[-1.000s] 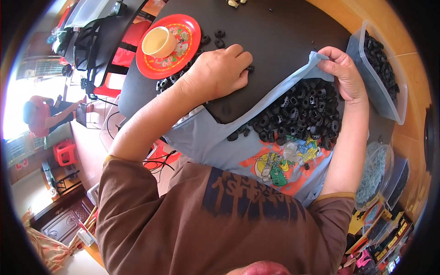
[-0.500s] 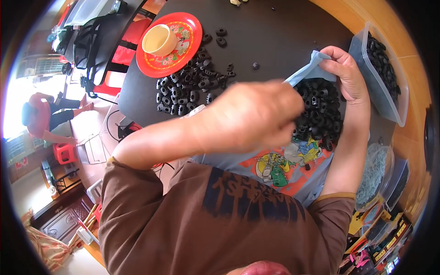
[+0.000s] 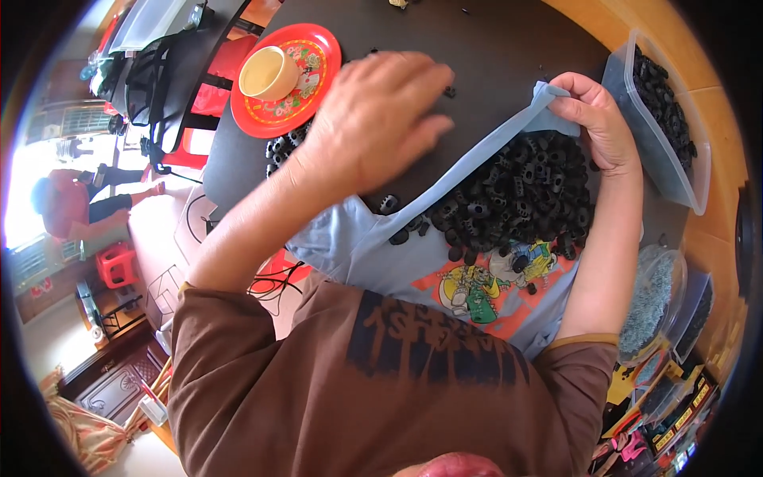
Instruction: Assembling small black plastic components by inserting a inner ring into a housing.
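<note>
Dozens of small black rings (image 3: 520, 195) lie heaped in a blue cloth (image 3: 350, 238) (a printed shirt) at the dark desk (image 3: 493, 40) edge. Right hand (image 3: 600, 119) pinches the cloth's raised hem; left hand (image 3: 377, 119) hovers, fingers spread, over more rings beside a red plate (image 3: 314, 83).

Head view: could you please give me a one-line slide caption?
Left hand above the dark table; right hand lifts blue cloth holding black ring parts.

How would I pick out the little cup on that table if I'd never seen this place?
Start at the dark round table and go to its far left edge, beyond the left hand. There sits a bright red plate with a patterned rim, and the cup stands on it. It is pale cream, while the black ring-shaped parts heaped nearby are dark.
</note>
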A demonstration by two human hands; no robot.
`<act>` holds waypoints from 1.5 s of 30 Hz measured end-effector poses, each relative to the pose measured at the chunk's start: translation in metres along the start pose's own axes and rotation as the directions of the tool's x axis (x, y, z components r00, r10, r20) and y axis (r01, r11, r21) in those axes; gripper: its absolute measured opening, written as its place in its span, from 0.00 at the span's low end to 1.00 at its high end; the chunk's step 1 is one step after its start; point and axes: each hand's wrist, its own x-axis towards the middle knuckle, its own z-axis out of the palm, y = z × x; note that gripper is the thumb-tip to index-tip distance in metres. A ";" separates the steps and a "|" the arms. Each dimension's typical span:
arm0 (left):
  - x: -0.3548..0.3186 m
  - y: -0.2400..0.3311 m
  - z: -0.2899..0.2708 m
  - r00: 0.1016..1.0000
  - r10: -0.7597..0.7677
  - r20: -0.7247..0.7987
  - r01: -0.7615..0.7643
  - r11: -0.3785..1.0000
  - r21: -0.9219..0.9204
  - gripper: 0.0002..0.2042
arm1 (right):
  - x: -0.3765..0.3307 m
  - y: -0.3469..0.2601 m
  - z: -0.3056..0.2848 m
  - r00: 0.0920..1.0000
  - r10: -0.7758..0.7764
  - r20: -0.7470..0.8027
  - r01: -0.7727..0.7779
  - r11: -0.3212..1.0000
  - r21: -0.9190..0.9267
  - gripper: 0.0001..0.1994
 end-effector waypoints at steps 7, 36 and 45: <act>0.003 -0.036 0.023 0.964 -0.247 0.095 0.239 0.967 0.085 0.28 | -0.001 0.000 0.003 1.000 -0.018 -0.024 0.018 1.000 0.004 0.10; -0.016 -0.012 0.045 0.990 -0.079 0.114 0.064 0.989 0.130 0.07 | -0.001 0.000 0.005 0.999 -0.036 -0.036 0.036 0.999 0.016 0.09; 0.008 -0.004 0.022 0.970 -0.241 0.021 0.242 0.959 -0.149 0.10 | -0.001 0.002 0.002 0.998 -0.054 -0.010 0.054 0.998 -0.032 0.09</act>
